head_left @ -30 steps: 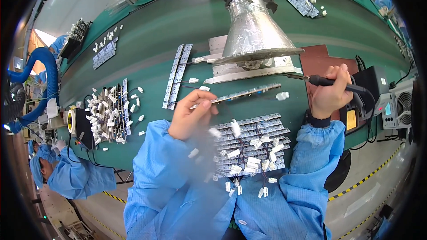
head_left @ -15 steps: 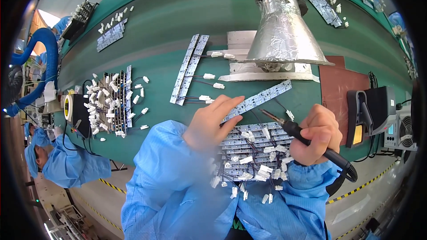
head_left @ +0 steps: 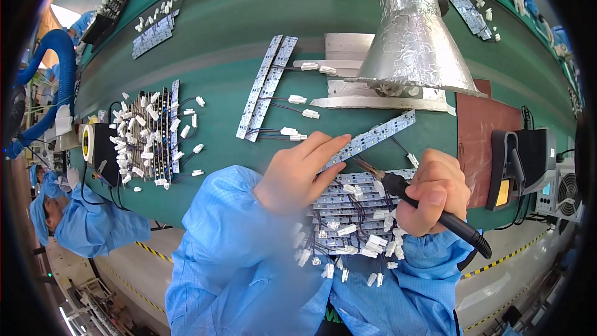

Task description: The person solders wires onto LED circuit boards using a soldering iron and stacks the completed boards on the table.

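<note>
My left hand (head_left: 301,171) pinches the near end of a narrow circuit board strip (head_left: 380,134) between thumb and fingers. The strip slants up to the right, and a wire with a white connector (head_left: 413,160) hangs off it. In my right hand (head_left: 437,194) is a soldering iron (head_left: 461,230), gripped by its black handle in a fist. Its metal tip points left, close to the strip's lower edge by my left fingers; whether it touches cannot be made out. Below both hands lies a row of similar strips (head_left: 351,198) with dark wires and white connectors.
Two wired strips (head_left: 266,90) lie left of a foil-covered fume hood (head_left: 413,43). Farther left is a dense bundle of strips (head_left: 149,137). At right are a brown mat (head_left: 485,130), an iron stand (head_left: 513,168) and a grey box with a fan (head_left: 561,190). A co-worker (head_left: 87,218) sits at left.
The soldering iron has moved left and slightly down, bringing its tip closer to the strip's edge beside my left fingers. My left hand keeps its hold on the strip. The whole view has shifted slightly.
</note>
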The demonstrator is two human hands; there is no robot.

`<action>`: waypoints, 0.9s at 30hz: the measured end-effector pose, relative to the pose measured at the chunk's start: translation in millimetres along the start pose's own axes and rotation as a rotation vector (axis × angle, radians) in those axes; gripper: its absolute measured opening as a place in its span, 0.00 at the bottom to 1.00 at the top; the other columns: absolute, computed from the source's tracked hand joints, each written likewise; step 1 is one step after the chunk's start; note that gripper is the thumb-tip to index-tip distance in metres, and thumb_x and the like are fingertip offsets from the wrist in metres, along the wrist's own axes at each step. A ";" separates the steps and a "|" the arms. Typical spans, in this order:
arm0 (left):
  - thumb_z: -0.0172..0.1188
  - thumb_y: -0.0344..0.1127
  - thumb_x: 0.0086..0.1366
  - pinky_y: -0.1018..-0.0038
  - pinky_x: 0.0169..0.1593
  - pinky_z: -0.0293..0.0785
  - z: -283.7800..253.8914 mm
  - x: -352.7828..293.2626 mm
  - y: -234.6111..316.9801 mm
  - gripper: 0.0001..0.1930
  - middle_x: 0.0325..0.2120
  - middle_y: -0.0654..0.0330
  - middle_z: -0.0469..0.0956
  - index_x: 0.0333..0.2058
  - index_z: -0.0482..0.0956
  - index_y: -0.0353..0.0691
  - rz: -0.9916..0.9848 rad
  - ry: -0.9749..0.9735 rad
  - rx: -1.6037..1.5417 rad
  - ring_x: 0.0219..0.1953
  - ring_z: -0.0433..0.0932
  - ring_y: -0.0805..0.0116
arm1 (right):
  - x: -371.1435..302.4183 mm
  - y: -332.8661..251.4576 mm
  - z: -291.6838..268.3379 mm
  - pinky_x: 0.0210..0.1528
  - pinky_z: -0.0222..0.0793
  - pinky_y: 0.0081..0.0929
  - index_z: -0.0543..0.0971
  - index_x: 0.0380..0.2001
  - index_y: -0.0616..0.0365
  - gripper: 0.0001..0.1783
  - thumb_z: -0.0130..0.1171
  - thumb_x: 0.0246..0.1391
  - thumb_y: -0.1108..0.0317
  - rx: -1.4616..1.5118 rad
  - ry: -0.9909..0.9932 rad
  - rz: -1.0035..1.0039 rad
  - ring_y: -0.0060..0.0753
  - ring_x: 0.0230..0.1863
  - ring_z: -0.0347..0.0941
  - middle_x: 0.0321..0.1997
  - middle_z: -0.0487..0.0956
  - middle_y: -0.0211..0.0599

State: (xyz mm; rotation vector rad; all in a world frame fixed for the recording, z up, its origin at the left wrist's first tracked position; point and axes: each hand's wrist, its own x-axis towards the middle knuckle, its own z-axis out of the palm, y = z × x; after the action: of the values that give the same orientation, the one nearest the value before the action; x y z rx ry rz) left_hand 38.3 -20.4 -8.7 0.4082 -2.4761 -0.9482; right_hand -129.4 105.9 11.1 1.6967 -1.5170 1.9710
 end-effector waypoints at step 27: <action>0.66 0.26 0.53 0.66 0.28 0.73 2.3 -2.2 3.0 0.22 0.33 0.53 0.75 0.49 0.76 0.34 -0.003 0.000 0.046 0.27 0.77 0.54 | 0.4 -1.0 -2.4 0.18 0.51 0.29 0.63 0.16 0.57 0.18 0.45 0.60 0.66 -0.039 -0.052 0.044 0.28 0.11 0.55 0.10 0.60 0.31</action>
State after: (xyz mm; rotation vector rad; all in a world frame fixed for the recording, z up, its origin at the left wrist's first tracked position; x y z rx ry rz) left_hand 38.6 -16.0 -8.9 0.4276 -2.5021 -0.8940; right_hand -130.5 107.9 12.3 1.7272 -1.6124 1.9187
